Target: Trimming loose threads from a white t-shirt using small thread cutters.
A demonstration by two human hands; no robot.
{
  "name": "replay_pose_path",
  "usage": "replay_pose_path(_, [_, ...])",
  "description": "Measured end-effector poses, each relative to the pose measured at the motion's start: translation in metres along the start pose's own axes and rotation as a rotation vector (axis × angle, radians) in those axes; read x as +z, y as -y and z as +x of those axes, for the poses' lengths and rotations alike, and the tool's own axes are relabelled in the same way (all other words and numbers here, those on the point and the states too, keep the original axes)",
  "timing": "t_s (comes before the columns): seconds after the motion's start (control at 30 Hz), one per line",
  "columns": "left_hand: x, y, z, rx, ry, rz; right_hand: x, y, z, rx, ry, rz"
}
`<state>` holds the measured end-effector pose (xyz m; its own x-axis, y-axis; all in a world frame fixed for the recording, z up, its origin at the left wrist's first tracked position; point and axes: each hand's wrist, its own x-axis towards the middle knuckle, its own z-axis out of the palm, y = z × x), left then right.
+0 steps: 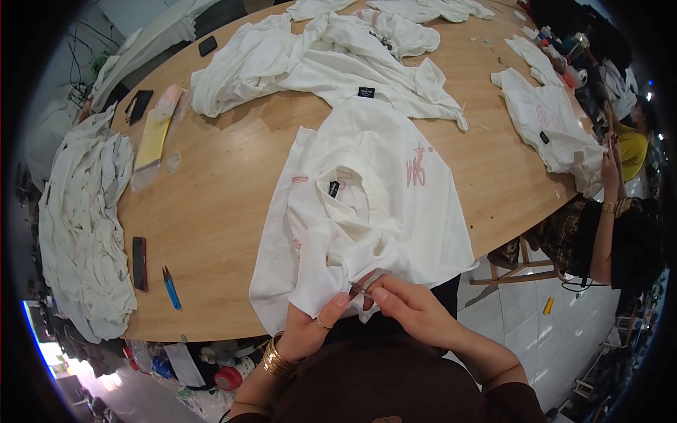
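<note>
At the counter's (211, 211) near edge, both hands pinched the white shirt's (367, 204) hem: left hand (310, 328) clenched on fabric, right hand (412, 307) gripping close by. Keeping the cloth taut would have helped.

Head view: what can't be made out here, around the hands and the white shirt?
- Small tool at the right hand: too small to identify.
- Left hand palm: covered by the white shirt.
- Shirt's near hem: bunched under both hands.
- Pile of white garments: count unclear, overlapping.
</note>
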<state>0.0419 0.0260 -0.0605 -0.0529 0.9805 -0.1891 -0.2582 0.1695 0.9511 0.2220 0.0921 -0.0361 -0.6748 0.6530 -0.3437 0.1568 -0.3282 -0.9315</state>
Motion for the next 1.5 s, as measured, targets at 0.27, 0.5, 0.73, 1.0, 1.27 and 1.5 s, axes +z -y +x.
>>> replay_pose_path(0.27, [0.002, -0.008, 0.000, -0.064, 0.070, -0.147, 0.000, -0.005, 0.006, 0.064, -0.154, 0.120])
replay_pose_path(0.5, [0.004, -0.019, 0.004, -0.189, -0.005, -0.444, -0.002, 0.012, -0.004, 0.020, -0.030, -0.167])
replay_pose_path(0.73, [0.007, -0.018, 0.004, -0.154, -0.014, -0.469, -0.001, 0.012, -0.003, 0.047, -0.007, -0.175])
replay_pose_path(1.0, [0.007, -0.016, 0.003, -0.147, 0.010, -0.378, -0.001, 0.013, -0.004, 0.074, -0.011, -0.204])
replay_pose_path(1.27, [0.005, -0.016, 0.002, -0.159, 0.045, -0.348, 0.001, 0.011, -0.002, 0.034, -0.050, -0.220])
replay_pose_path(1.5, [0.008, -0.021, 0.001, -0.187, 0.043, -0.352, 0.003, 0.004, 0.000, 0.008, -0.107, -0.162])
